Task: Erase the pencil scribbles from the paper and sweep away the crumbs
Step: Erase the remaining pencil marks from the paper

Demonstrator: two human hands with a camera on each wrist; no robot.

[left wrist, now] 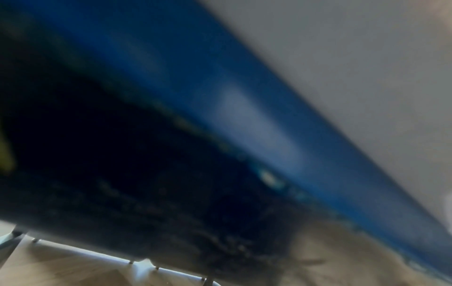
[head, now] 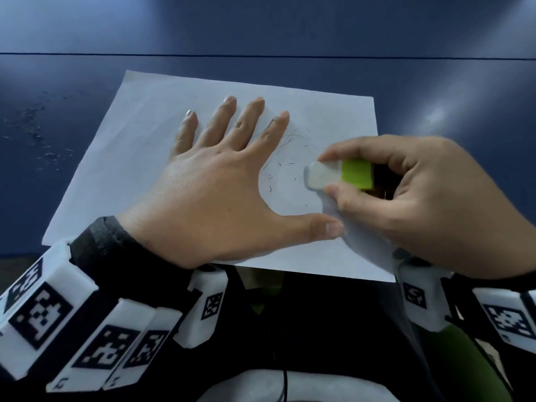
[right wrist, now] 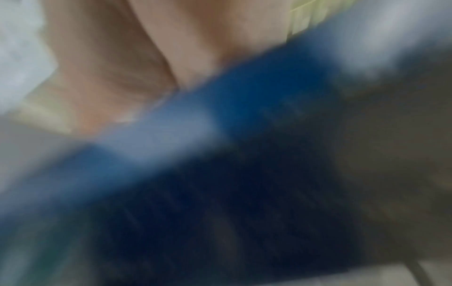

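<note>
Paper pinned by spread left hand; right hand fingers pinch green-sleeved eraser; no legible writing.

Eraser against scribbled paper

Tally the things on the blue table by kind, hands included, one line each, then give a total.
Hands: 2, left hand flat on the sheet, right hand pinching the eraser
Paper sheets: 1
Erasers: 1, white with a green sleeve
Crumb patches on the table: 1
Total: 5
</note>
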